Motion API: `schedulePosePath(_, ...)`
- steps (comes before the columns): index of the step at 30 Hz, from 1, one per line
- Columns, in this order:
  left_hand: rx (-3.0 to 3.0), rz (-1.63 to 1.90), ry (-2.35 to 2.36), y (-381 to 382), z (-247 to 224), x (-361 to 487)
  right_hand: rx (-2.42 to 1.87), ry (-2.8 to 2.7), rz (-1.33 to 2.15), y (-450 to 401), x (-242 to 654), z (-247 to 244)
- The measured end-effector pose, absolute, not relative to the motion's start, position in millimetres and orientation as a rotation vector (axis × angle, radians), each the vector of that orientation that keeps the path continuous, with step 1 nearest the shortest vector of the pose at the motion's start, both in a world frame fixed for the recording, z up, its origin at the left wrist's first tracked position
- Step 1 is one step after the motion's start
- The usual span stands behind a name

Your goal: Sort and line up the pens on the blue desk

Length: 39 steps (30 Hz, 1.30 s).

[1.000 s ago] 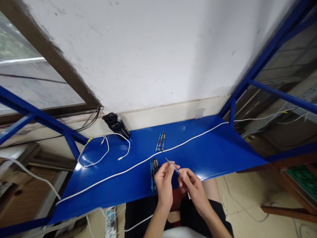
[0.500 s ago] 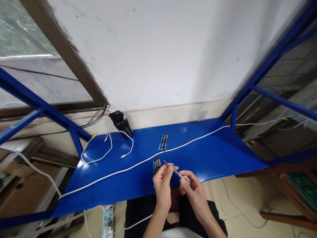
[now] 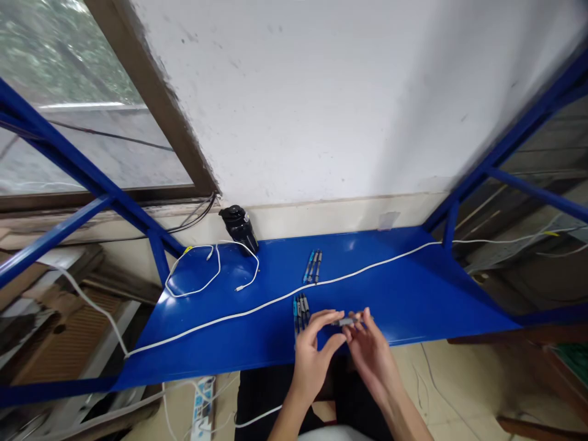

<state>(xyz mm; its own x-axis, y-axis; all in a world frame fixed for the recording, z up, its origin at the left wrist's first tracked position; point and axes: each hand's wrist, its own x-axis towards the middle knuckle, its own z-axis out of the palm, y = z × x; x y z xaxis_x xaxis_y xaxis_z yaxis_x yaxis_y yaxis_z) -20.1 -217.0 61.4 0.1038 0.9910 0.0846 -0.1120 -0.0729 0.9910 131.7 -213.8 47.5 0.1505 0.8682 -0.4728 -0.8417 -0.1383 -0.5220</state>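
Observation:
A grey pen [image 3: 345,321] lies level between my hands, over the front of the blue table [image 3: 220,343]. My right hand [image 3: 371,350] grips it near its right end. My left hand [image 3: 316,349] has its thumb and fingers apart, the fingertips by the pen's left end; whether they touch it is unclear. Just left of my left hand is a row of several pens [image 3: 301,306], one light blue and the rest grey, partly hidden by the hand. Behind the white cable, three more pens [image 3: 313,266] lie side by side, the leftmost light blue.
A long white cable [image 3: 257,311] crosses the table from left to right. A black bottle [image 3: 239,228] stands at the back left beside a looped white cable [image 3: 193,293]. Blue frame bars [image 3: 158,257] rise at both sides. A power strip [image 3: 203,407] is on the floor.
The pen has turned from slanted to nearly level. My left hand has opened from its pinch near the tip, while my right hand has turned and still holds the pen. The view has shifted a little.

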Motion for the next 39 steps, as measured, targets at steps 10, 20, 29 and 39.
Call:
schedulePosePath(10, 1.907, 1.361, 1.467, -189, 7, -130, -0.528, -0.042, 1.366, -185, 203, 90)
schedulePosePath(20, 1.787, 1.367, 1.614, -184, -6, -142, -0.594, -0.175, 1.181, -184, 227, 107)
schedulePosePath(29, 1.667, 1.337, 1.639, -183, -10, -145, -0.587, -0.136, 1.170, -182, 228, 118)
schedulePosePath(39, 1.663, 1.356, 1.628, -184, -6, -144, -0.549, -0.155, 1.166, -183, 229, 120)
